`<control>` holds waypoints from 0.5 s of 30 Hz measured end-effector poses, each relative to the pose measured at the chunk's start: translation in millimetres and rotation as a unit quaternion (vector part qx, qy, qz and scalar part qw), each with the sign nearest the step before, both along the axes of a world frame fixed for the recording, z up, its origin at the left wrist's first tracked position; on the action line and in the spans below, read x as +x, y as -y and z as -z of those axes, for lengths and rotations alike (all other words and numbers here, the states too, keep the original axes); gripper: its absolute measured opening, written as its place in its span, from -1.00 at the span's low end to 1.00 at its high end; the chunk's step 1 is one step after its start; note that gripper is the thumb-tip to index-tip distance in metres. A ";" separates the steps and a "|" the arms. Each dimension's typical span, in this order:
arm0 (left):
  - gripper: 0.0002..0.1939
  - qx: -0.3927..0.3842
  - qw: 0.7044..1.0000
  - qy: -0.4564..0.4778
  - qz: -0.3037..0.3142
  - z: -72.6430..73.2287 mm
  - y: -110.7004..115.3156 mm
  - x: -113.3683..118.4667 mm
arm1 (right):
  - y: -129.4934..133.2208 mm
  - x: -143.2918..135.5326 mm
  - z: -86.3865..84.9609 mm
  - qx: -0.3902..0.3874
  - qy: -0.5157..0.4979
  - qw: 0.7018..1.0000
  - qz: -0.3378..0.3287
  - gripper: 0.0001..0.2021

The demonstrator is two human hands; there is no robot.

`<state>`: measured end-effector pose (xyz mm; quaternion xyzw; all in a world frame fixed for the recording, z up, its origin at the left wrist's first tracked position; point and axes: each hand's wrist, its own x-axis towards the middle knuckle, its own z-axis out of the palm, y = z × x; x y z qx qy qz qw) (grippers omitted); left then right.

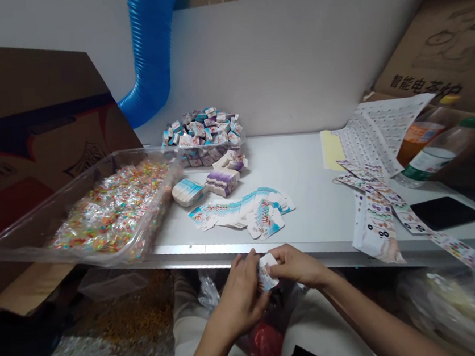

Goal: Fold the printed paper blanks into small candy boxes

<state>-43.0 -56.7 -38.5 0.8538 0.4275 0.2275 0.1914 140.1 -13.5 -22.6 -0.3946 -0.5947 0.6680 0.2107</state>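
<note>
- Both hands, left (239, 295) and right (295, 265), meet just off the bench's (309, 204) front edge, fingers pinching one small card box (267, 272).
- Flat cards (241, 209) fan out near that edge, mid-bench.
- Candy tray (33, 230) overhangs the left corner; bare surface lies between cards and sticker strips (379, 213).

A clear tray (32, 224) of bright sweets overhangs the bench (304, 164) at nine o'clock. A blue hose (150, 51) hangs at twelve. Printed strips (378, 207), a black phone (446, 212) and two bottles (431, 150) lie toward three o'clock.
</note>
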 end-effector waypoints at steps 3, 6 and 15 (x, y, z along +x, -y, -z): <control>-0.39 0.037 0.997 -0.060 -0.042 -1.5 1.5 5.8 | 3.9 -6.7 4.6 0.168 0.151 0.974 0.038 -0.87; -0.45 0.062 0.993 -0.071 -0.077 4.3 4.0 10.4 | 6.0 -9.6 3.0 0.278 0.249 0.924 0.078 -0.84; -0.44 0.138 0.984 0.055 -0.103 37.2 14.0 12.8 | 10.6 -9.3 -3.2 0.144 0.113 0.977 0.109 -0.88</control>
